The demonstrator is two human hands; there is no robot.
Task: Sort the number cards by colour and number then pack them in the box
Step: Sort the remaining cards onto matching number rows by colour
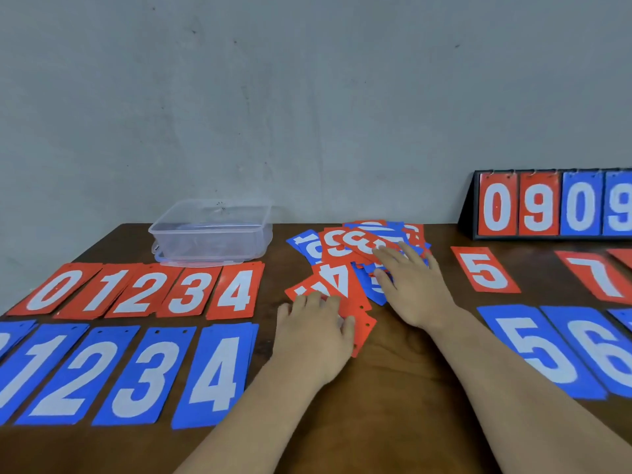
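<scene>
Head view.
Unsorted pile [345, 248]: mid-table, red and blue mixed.
Left hand [316, 331]: fingers flat, pressing a red card [362, 325] at the pile's near edge and gripping nothing.
Right hand [415, 289]: spread flat on the pile, holding nothing.
Box [210, 234]: far left, behind the sorted rows [143, 292].
Advice: slide one card free before lifting.
Bare table [403, 371]: open room nearest the person.

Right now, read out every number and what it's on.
"0 1 2 3 4": red row, left.
"1 2 3 4": blue row, left; first card cut off.
"5", "7": red cards, right.
"5", "6": blue cards, right.
"0 9 0 9": flip scoreboard.
"3", "4", "1": mixed pile; others hidden.
</scene>
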